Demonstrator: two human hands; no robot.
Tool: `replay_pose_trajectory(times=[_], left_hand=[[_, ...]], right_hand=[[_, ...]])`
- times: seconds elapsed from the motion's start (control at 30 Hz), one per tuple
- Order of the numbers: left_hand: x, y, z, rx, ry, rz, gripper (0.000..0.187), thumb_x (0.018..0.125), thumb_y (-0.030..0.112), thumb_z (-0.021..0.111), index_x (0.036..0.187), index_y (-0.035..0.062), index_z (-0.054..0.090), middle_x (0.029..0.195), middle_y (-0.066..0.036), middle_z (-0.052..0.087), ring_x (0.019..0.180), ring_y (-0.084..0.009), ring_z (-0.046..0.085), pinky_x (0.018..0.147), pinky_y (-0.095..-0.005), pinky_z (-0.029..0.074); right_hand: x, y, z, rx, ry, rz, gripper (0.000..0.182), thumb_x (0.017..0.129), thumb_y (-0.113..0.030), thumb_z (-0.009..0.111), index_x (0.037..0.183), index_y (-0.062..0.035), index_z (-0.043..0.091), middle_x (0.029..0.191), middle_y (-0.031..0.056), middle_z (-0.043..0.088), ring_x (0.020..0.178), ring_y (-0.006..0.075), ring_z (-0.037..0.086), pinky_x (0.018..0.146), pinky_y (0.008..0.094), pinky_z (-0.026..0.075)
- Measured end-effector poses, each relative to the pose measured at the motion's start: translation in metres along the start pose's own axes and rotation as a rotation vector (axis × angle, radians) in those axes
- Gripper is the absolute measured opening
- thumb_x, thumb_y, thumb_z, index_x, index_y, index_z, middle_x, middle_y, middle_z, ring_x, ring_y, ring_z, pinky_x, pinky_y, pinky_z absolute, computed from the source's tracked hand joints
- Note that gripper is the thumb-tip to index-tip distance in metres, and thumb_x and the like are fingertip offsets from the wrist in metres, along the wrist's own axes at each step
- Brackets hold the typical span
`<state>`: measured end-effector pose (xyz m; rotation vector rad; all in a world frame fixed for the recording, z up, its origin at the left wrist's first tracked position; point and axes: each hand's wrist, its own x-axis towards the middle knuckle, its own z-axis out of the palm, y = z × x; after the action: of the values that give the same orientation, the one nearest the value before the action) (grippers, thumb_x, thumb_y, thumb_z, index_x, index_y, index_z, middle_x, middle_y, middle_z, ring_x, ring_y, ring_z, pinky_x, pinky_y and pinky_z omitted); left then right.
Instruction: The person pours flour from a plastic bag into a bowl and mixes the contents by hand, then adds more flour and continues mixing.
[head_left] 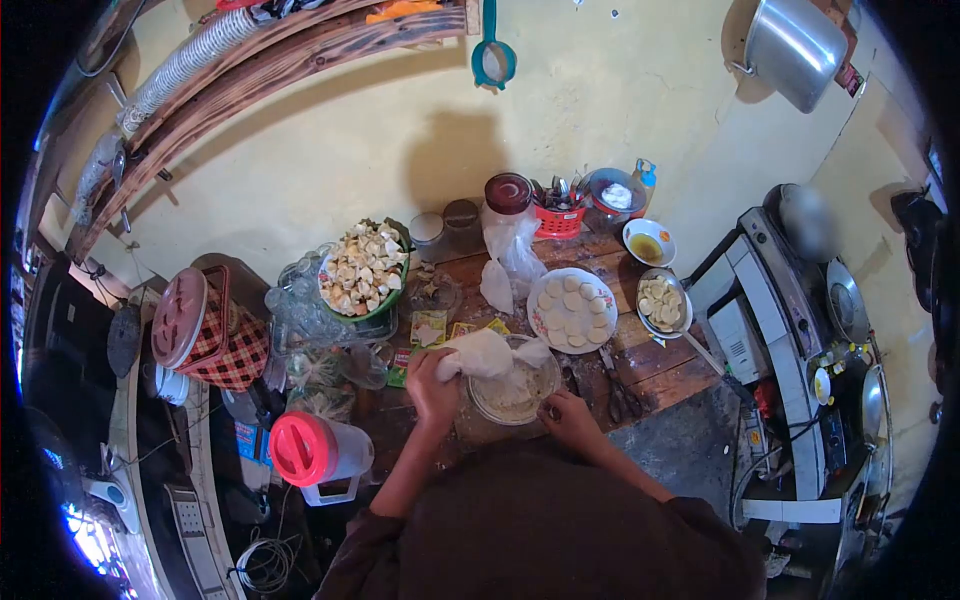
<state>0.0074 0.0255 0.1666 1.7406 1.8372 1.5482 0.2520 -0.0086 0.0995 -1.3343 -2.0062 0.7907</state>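
Note:
My left hand [435,388] is closed on the left end of a white plastic bag [478,353], which lies tilted over a bowl [512,418]. Pale flour-like powder [517,388] fills the bowl below the bag. At the bowl's right rim is my right hand [568,415], its fingers curled together; whatever they hold is too small to make out. A plate of round pale slices [574,310] stands behind the bowl, to the right. Dark scissors [620,392] lie to the right of my right hand.
A green basin of cut pieces [362,268] stands back left, a pink-lidded jug [303,450] front left. To the right are a bowl of yellow liquid [649,242], a strainer with pale pieces [661,302] and a stove [765,300]. A red cutlery basket [558,222] stands near the wall.

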Motion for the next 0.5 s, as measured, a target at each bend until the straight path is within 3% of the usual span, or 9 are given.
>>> replay_pose_trajectory(times=[0.43, 0.5], left_hand=[[-0.025, -0.041, -0.012, 0.033, 0.056, -0.021, 0.034, 0.052, -0.006, 0.068, 0.084, 0.0033, 0.063, 0.079, -0.012, 0.059, 0.077, -0.0302, 0.059, 0.070, -0.0365, 0.046], [-0.039, -0.049, -0.014, -0.093, 0.067, -0.275, 0.034, 0.058, -0.004, 0.071, 0.090, 0.0020, 0.061, 0.085, -0.009, 0.062, 0.079, -0.0222, 0.060, 0.072, -0.0323, 0.047]], right_hand=[[0.010, 0.001, -0.002, 0.023, 0.065, -0.037, 0.013, 0.073, -0.008, 0.066, 0.081, -0.0009, 0.059, 0.078, 0.0118, 0.055, 0.064, 0.0251, 0.057, 0.059, 0.0350, 0.047], [0.009, -0.001, -0.003, 0.044, 0.069, -0.012, 0.013, 0.072, -0.007, 0.066, 0.082, -0.0006, 0.059, 0.079, 0.0119, 0.055, 0.065, 0.0252, 0.057, 0.058, 0.0348, 0.047]])
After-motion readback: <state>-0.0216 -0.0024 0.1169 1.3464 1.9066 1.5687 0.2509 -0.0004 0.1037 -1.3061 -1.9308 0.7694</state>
